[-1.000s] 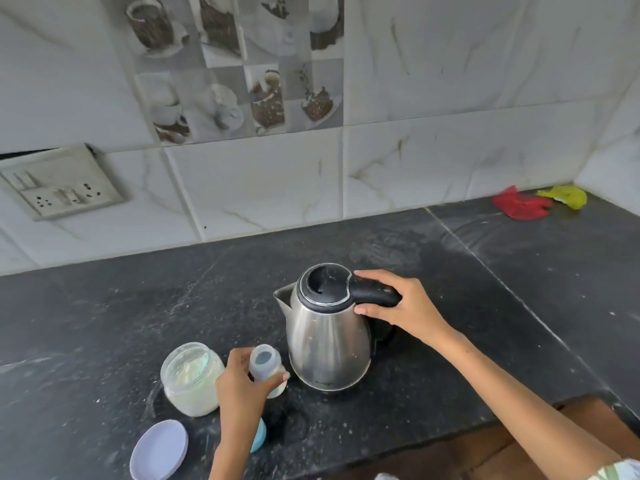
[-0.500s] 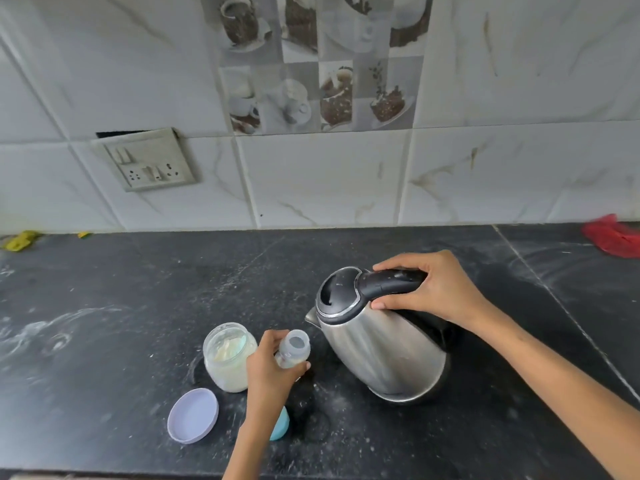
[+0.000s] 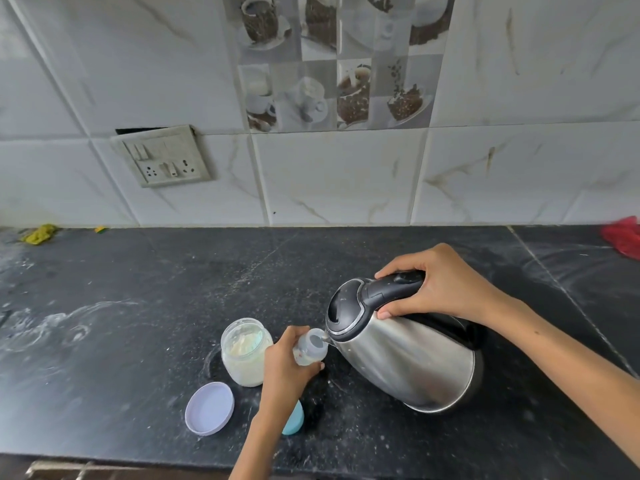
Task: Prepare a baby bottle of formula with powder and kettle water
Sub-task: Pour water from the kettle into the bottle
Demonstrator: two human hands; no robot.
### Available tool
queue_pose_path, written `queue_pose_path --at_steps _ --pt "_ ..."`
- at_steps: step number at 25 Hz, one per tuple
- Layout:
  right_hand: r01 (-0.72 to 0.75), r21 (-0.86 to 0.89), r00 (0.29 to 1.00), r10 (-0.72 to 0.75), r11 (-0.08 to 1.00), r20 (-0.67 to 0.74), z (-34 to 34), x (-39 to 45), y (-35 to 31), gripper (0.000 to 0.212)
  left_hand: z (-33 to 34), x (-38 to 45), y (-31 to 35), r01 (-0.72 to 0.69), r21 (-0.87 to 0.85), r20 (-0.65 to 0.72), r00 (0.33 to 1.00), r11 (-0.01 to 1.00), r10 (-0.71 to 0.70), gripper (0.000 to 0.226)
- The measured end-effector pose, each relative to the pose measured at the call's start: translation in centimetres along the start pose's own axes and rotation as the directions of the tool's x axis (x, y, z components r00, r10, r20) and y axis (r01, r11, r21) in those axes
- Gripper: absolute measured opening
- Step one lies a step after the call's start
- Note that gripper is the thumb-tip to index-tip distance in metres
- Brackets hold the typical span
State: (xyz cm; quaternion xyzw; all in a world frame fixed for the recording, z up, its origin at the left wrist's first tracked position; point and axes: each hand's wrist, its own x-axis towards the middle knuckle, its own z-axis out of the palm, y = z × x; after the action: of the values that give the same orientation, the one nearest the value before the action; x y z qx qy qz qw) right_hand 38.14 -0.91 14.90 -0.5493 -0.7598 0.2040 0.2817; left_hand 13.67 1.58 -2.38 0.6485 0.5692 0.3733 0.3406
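Note:
My right hand [image 3: 436, 284] grips the black handle of a steel kettle [image 3: 405, 358], which is lifted and tilted left. Its spout rests at the open mouth of a small clear baby bottle [image 3: 311, 348]. My left hand [image 3: 285, 367] is wrapped around that bottle, holding it upright above the black counter [image 3: 138, 341]. Left of the bottle stands an open glass jar of pale formula powder [image 3: 244, 353]. The jar's lilac lid [image 3: 209, 408] lies flat in front of it. A teal bottle cap [image 3: 294, 419] peeks out from under my left wrist.
White powder is smeared on the counter at the left [image 3: 45, 327]. A red cloth [image 3: 623, 235] lies at the far right by the wall, and a yellow scrap [image 3: 38, 233] at the far left. A wall socket plate [image 3: 161, 155] sits on the tiled backsplash.
The kettle has been lifted off the counter and tipped further left until its spout meets the bottle mouth. My left hand has kept hold of the bottle. The view has swung left.

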Motion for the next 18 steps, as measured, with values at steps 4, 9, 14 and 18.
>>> queue_pose_path --at_steps 4,9,14,18 --pt "-0.014 -0.05 1.0 0.015 0.999 0.009 -0.1 0.1 -0.9 0.042 -0.2 0.1 -0.1 -0.016 0.03 0.021 1.0 0.999 0.016 0.054" --pt "-0.012 -0.12 1.0 0.016 0.993 0.025 -0.5 0.2 -1.9 0.043 -0.3 -0.1 0.1 -0.047 0.053 0.054 0.998 0.997 0.044 0.054" --pt "-0.007 -0.179 0.999 0.014 0.984 0.039 -0.7 0.2 -2.7 0.045 -0.3 -0.2 0.3 -0.053 0.046 0.069 0.996 0.998 0.049 0.054" --pt "-0.001 -0.196 0.998 0.013 0.981 0.06 -0.8 0.3 -3.1 0.046 -0.3 -0.3 0.3 -0.068 0.061 0.07 0.996 0.996 0.064 0.055"
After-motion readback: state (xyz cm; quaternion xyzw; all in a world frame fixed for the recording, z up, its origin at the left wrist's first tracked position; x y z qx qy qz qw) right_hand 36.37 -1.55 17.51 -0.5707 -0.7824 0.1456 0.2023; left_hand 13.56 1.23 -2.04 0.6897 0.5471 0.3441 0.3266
